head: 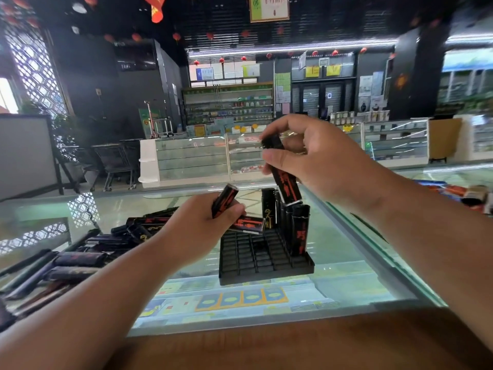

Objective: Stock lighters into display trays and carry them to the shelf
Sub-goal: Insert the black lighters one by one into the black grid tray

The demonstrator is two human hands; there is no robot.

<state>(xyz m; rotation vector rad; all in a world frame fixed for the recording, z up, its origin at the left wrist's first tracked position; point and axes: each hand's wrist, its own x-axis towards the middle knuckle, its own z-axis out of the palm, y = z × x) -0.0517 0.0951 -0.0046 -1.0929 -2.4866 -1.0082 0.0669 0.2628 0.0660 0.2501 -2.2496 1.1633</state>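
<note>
Filling the tray is barely under way, going by the head view, the only 1 there is. On the glass-topped bench (346,276) sits a black gridded plastic display tray (264,260). A small cluster of black lighters with red print (296,225) stands upright along its far right side; most of the slots show bare.

The right hand (314,161) hovers above that cluster, its fingers (274,158) pinching 1 black red-printed lighter (284,180), tilted, its lower end just over the standing ones. The left hand (197,231), near the tray's left edge, has its fingers (234,209) curled round 2 spare lighters (225,200).

A big loose heap of black lighters (106,249) lies on the bench to the left, so I'd judge most of the stocking is left, and the carrying-off comes after that.
</note>
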